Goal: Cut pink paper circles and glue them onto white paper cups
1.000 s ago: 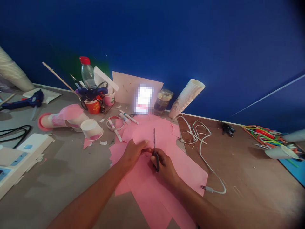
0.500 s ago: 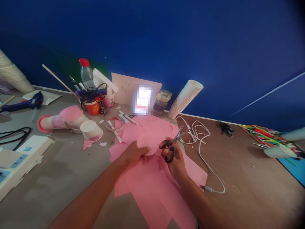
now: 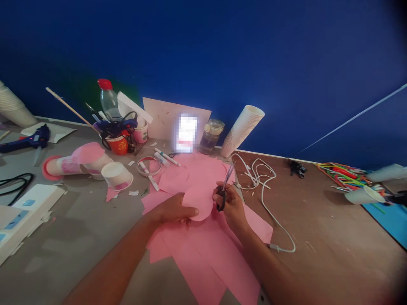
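Observation:
My left hand (image 3: 174,208) pinches a rounded pink paper piece (image 3: 197,200) and holds it just above a spread of pink paper sheets (image 3: 210,250). My right hand (image 3: 231,207) grips black-handled scissors (image 3: 223,191) at the right edge of that piece, blades pointing up and away and nearly closed. More cut pink shapes (image 3: 178,178) lie on the table behind my hands.
A white cable (image 3: 265,190) loops right of the paper. Behind stand a stack of white cups (image 3: 242,129), a glass jar (image 3: 210,136), a bright screen (image 3: 186,132), a water bottle (image 3: 107,98), tool cups (image 3: 120,137) and markers (image 3: 165,157). Coloured sticks (image 3: 345,177) lie far right, a glue gun (image 3: 23,140) far left.
The right hand lifted the scissors out of the paper, swung them open to the right, then brought them back nearly closed at the piece's right edge. The left hand turned the pink piece.

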{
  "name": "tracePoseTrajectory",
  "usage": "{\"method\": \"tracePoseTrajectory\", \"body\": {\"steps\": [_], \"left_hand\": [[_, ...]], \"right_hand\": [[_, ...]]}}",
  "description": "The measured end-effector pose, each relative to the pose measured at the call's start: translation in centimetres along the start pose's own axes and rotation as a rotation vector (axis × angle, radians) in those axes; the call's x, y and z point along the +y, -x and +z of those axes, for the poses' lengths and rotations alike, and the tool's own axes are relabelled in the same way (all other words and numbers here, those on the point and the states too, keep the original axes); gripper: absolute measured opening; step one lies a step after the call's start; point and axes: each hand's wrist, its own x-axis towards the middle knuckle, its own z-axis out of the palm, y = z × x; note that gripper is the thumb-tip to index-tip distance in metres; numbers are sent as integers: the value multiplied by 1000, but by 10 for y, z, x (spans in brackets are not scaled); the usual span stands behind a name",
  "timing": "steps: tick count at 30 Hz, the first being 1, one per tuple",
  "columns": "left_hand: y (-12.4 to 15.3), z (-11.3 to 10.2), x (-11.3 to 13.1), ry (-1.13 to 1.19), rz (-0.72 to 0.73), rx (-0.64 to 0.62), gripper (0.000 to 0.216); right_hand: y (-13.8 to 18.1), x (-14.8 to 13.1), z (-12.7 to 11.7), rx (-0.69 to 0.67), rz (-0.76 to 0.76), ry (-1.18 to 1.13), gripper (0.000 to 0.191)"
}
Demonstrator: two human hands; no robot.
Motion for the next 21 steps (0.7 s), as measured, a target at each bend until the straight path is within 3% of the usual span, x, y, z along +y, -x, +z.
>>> {"method": "tracePoseTrajectory", "body": {"steps": [7,12,14,18,21], "left_hand": [[-4,-4,-5,-6,19,-31,15],[-21,0,-16,322,184,247,26],[-24,7,-18,546,256,292,30],[-23,23,-15,750,313,99,40],[-21,29,-13,784,287,69,38]], "right_hand": [[2,2,3,-32,68,18,36],[3,3,6,79,75,-51,37],[4,4,10,112,64,-63,37],[7,3,17,170,36,-101,35],[8,4,20,216,2,-112,33]]}}
